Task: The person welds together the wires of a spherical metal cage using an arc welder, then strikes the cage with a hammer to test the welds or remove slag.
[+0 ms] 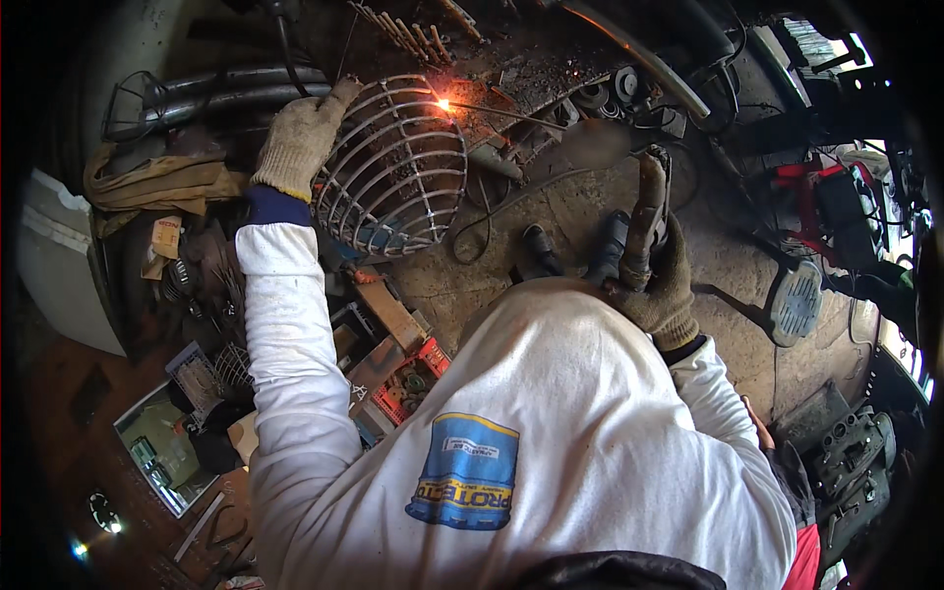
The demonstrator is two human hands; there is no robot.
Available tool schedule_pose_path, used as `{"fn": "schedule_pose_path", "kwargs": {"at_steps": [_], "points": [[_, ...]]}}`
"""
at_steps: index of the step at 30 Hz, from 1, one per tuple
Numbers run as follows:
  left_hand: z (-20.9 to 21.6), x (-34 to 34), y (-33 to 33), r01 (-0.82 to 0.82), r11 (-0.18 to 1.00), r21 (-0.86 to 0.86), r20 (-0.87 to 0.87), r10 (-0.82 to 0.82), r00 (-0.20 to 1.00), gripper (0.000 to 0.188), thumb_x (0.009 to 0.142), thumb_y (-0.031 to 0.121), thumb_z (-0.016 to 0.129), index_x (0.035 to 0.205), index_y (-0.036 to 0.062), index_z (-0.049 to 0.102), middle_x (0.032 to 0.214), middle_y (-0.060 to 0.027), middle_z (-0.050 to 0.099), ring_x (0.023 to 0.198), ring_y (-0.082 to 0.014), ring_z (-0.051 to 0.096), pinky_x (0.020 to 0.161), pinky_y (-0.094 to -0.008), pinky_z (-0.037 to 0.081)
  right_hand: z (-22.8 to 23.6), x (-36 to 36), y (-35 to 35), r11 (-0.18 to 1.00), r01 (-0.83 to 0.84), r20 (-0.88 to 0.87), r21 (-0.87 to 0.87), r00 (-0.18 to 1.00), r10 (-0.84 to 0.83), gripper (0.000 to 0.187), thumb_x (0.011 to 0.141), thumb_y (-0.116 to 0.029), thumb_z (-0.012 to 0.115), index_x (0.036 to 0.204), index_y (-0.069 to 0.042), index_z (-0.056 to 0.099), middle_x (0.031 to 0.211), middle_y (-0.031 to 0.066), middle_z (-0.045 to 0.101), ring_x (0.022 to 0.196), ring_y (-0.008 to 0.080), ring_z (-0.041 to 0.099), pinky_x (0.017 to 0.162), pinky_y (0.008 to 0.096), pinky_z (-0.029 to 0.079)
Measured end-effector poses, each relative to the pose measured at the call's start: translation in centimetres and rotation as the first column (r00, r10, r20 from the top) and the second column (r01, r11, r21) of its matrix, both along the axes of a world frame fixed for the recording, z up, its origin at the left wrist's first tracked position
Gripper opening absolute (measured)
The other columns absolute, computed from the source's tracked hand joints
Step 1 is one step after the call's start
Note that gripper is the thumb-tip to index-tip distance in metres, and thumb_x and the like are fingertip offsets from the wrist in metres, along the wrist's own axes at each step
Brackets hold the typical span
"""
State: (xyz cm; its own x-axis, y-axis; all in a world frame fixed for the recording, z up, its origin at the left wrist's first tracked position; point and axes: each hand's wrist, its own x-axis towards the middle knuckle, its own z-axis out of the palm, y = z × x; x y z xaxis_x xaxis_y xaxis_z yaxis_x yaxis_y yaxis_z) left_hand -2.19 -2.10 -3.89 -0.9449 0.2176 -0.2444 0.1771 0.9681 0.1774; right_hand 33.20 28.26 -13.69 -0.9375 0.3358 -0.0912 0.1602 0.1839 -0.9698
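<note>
My left hand (298,146), in a knitted work glove, grips the upper left edge of a curved metal grille (408,175) made of spaced bars and a central rib. My right hand (661,293), also gloved, is wrapped round a worn welding electrode holder (646,202). A thin electrode (506,116) reaches left to the grille's upper right edge, where a bright orange-white glow (444,104) burns at its tip. A blurred patch hides the stretch between rod and holder.
Metal rods (418,41) and scrap lie past the grille. Steel pipes (226,88) and a brown cloth (162,182) are at left. A red crate (411,379) of metal parts stands near my left arm. To the right are a stool (795,300) and cables.
</note>
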Motion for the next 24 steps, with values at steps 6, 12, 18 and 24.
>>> {"fn": "schedule_pose_path", "kwargs": {"at_steps": [6,12,18,24], "points": [[1.4,1.1,1.5,-0.058,0.998,-0.024,0.019,0.059,0.998,0.079,0.089,0.075,0.041,0.103,0.0038,0.072,0.101,-0.0264,0.068,0.106,-0.0440,0.061,0.094,-0.0501,0.045,0.5,-0.4,-0.1,1.000,0.001,0.002,0.015,1.000,-0.001,0.103,0.063,-0.019,0.088,0.146,0.002,0.029,0.131,0.0143,0.053,0.118,0.0242,0.055,0.103,0.0383,0.044],[1.0,0.5,1.1,-0.065,0.992,-0.110,0.013,0.067,0.998,0.071,0.092,0.068,0.042,0.109,0.0046,0.069,0.106,-0.0228,0.068,0.105,-0.0413,0.062,0.092,-0.0488,0.048,0.4,-0.6,-0.4,1.000,0.005,0.017,-0.015,1.000,-0.005,0.103,0.064,-0.020,0.088,0.146,0.001,0.029,0.131,0.0138,0.052,0.118,0.0230,0.054,0.102,0.0378,0.044],[1.1,0.4,-1.2,0.479,0.853,-0.206,-0.103,-0.505,0.857,0.035,0.096,0.036,0.051,0.098,0.0056,0.068,0.099,-0.0179,0.069,0.092,-0.0357,0.066,0.077,-0.0456,0.052,-0.7,-0.2,0.0,0.969,-0.038,-0.137,0.244,0.988,0.073,0.087,0.070,-0.024,0.084,0.138,0.003,0.037,0.126,0.0157,0.051,0.113,0.0264,0.055,0.092,0.0385,0.049],[-0.4,0.2,0.0,0.043,0.999,0.028,0.015,-0.043,0.999,0.056,0.094,0.056,0.048,0.095,0.0034,0.069,0.089,-0.0198,0.068,0.088,-0.0387,0.065,0.080,-0.0466,0.051,2.8,-3.7,-1.6,0.604,0.160,-0.372,0.781,0.896,0.242,0.085,0.079,-0.006,0.064,0.154,-0.002,0.025,0.135,0.0177,0.050,0.121,0.0260,0.054,0.098,0.0390,0.046]]}}
